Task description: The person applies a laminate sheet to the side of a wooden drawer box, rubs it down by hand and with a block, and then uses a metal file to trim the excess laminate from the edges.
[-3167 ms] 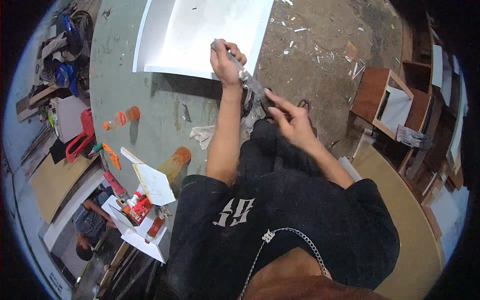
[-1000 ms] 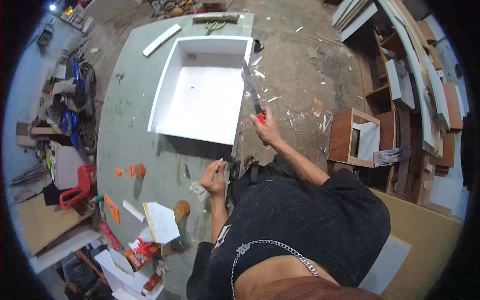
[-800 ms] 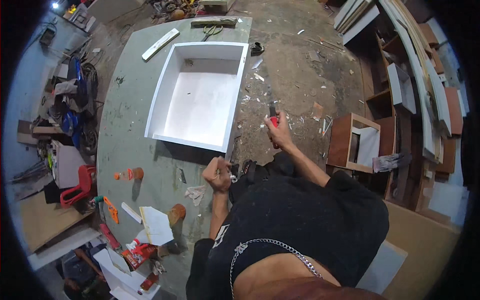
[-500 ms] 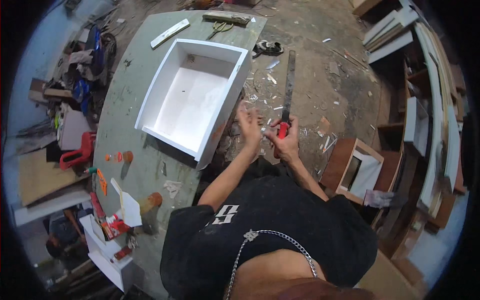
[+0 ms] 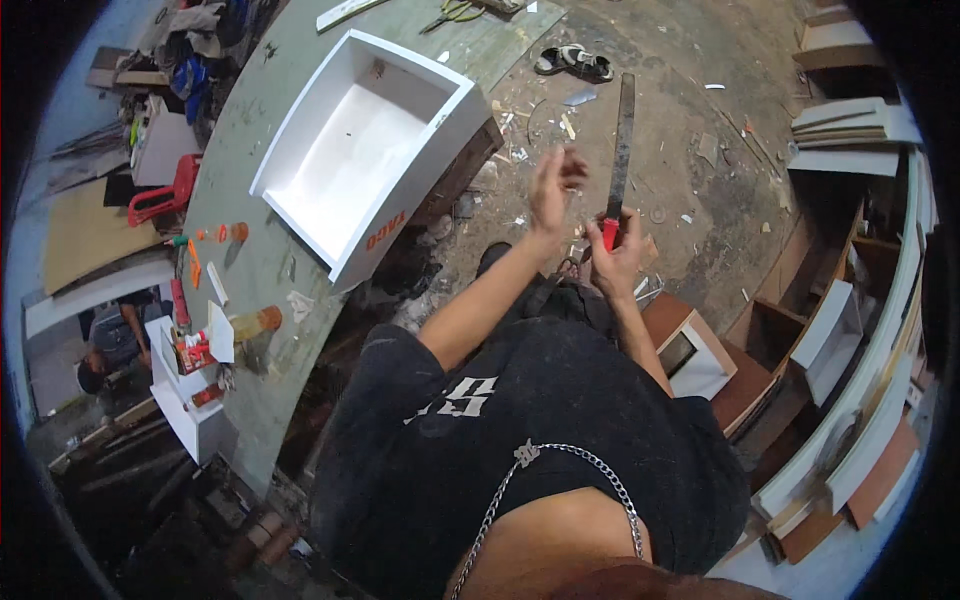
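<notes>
My right hand [image 5: 620,268] is closed around the red handle of a long, flat file [image 5: 622,145]. The file's dark blade points up and away from me. To its left, my left hand [image 5: 553,195] is raised in the air with fingers loosely apart and nothing in it. It is a short way from the file and does not touch it. Left of both hands, a white open drawer box [image 5: 365,140] lies at an angle on the green table [image 5: 250,130]. Its side facing me bears red lettering.
Pliers [image 5: 452,14] lie at the table's far end. A bottle [image 5: 258,322] and a white box of supplies [image 5: 195,375] are on its near left. Sandals [image 5: 575,63] and scraps litter the floor. Cabinets and boards [image 5: 870,300] line the right. Another person [image 5: 115,335] is at the far left.
My view and body have turned to the right, so the drawer box and table appear farther left and higher. My left hand has lifted farther from the file, which stays in my right hand.
</notes>
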`<action>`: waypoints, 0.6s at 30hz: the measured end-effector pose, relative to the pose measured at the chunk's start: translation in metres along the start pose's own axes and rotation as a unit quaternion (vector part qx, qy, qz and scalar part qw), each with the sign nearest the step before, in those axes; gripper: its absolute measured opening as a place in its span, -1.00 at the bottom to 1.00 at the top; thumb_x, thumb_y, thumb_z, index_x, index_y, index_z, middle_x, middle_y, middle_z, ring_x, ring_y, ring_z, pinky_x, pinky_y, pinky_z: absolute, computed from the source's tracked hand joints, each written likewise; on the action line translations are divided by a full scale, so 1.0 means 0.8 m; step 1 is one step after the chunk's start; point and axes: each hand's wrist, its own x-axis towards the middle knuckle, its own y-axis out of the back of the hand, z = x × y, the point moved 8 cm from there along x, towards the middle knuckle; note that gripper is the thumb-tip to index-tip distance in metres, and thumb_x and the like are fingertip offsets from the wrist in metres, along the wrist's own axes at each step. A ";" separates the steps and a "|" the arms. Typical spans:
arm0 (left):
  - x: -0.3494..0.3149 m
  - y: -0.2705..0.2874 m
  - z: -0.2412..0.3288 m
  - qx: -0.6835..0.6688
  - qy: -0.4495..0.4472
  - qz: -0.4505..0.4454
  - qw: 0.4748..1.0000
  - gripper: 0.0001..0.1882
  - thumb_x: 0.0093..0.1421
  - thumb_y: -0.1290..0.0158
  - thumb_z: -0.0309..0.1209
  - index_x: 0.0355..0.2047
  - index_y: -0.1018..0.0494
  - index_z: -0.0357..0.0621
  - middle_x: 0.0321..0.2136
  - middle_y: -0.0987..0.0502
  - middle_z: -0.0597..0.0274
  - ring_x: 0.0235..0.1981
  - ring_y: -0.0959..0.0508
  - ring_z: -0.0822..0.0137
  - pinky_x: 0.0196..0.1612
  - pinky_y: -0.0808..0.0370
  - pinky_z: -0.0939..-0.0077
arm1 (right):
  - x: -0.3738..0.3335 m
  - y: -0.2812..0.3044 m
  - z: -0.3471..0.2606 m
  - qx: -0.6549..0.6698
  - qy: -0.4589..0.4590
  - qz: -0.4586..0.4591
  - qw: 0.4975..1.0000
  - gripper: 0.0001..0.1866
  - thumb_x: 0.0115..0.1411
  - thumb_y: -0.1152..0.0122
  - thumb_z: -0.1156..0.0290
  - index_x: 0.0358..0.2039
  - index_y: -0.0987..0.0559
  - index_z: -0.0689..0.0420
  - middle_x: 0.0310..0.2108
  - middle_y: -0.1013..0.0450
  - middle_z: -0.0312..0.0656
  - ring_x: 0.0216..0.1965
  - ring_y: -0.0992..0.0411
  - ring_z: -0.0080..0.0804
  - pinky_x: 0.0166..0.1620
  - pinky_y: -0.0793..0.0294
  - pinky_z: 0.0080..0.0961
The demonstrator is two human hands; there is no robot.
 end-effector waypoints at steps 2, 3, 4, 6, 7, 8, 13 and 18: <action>0.015 0.032 0.069 0.151 -0.161 0.033 0.975 -0.68 0.25 -0.01 -0.17 -0.08 -0.42 -0.06 -0.29 -0.51 0.28 -0.29 -0.48 0.38 -0.12 -0.41 0.34 | 0.032 0.021 0.017 -0.148 0.003 0.012 0.989 -0.63 0.08 -0.31 0.47 -0.15 -0.37 0.23 -0.47 -0.44 -0.17 -0.47 -0.42 -0.44 -0.37 -0.41 -0.49; 0.020 0.049 0.103 0.239 -0.238 0.049 0.940 -0.65 0.18 -0.13 -0.23 -0.08 -0.42 -0.09 -0.24 -0.50 0.23 -0.24 -0.49 0.33 -0.07 -0.40 0.30 | 0.050 0.036 0.026 -0.225 0.006 0.022 0.974 -0.61 0.06 -0.33 0.46 -0.15 -0.38 0.24 -0.48 -0.44 -0.13 -0.47 -0.43 -0.40 -0.37 -0.41 -0.45; 0.024 0.057 0.133 0.399 -0.287 0.081 0.867 -0.56 0.10 -0.20 -0.23 -0.05 -0.40 -0.12 -0.21 -0.50 0.17 -0.19 -0.48 0.25 -0.02 -0.38 0.27 | 0.069 0.055 0.035 -0.202 0.017 0.031 0.979 -0.58 0.03 -0.35 0.42 -0.14 -0.39 0.25 -0.47 -0.45 -0.04 -0.47 -0.44 -0.25 -0.36 -0.40 -0.36; 0.035 0.087 0.189 0.635 -0.318 0.147 0.688 -0.39 -0.02 -0.29 -0.18 0.01 -0.38 -0.16 -0.17 -0.48 0.09 -0.10 -0.45 0.11 0.05 -0.36 0.22 | 0.101 0.066 0.063 -0.275 -0.033 0.012 0.961 -0.59 0.05 -0.33 0.40 -0.14 -0.39 0.24 -0.46 -0.45 -0.03 -0.45 -0.45 -0.24 -0.33 -0.41 -0.36; 0.055 0.104 0.191 0.700 -0.302 0.167 0.626 -0.32 -0.05 -0.30 -0.13 0.03 -0.36 -0.16 -0.17 -0.48 0.08 -0.06 -0.43 0.05 0.06 -0.35 0.20 | 0.114 0.079 0.080 -0.318 -0.058 0.009 0.946 -0.59 0.07 -0.33 0.39 -0.13 -0.39 0.24 -0.45 -0.45 -0.02 -0.43 -0.46 -0.24 -0.32 -0.41 -0.36; 0.072 0.121 0.197 0.721 -0.282 0.151 0.614 -0.31 -0.01 -0.26 -0.08 0.08 -0.34 -0.09 -0.15 -0.52 0.08 -0.09 -0.49 0.02 0.02 -0.39 0.19 | 0.125 0.074 0.081 -0.348 -0.037 0.006 0.937 -0.63 0.13 -0.28 0.33 -0.14 -0.39 0.24 -0.45 -0.48 -0.05 -0.50 -0.48 -0.31 -0.43 -0.45 -0.42; 0.136 0.154 0.173 0.692 -0.136 0.062 0.706 -0.51 0.06 -0.21 -0.13 -0.04 -0.48 -0.07 -0.25 -0.61 0.07 -0.24 -0.62 0.07 -0.21 -0.52 0.24 | 0.147 0.040 0.081 -0.200 -0.171 0.022 0.965 -0.69 0.25 -0.16 0.25 -0.15 -0.39 0.21 -0.48 -0.50 -0.13 -0.72 -0.39 -0.51 -0.71 -0.34 -0.57; 0.148 0.149 0.167 0.661 -0.169 0.021 0.730 -0.70 0.10 -0.20 -0.33 -0.18 -0.57 -0.21 -0.36 -0.62 0.03 -0.37 -0.64 0.12 -0.32 -0.54 0.39 | 0.155 0.012 0.100 -0.142 -0.191 0.036 0.971 -0.74 0.31 -0.09 0.28 -0.12 -0.43 0.19 -0.48 -0.47 -0.22 -0.75 -0.26 -0.68 -0.68 -0.23 -0.66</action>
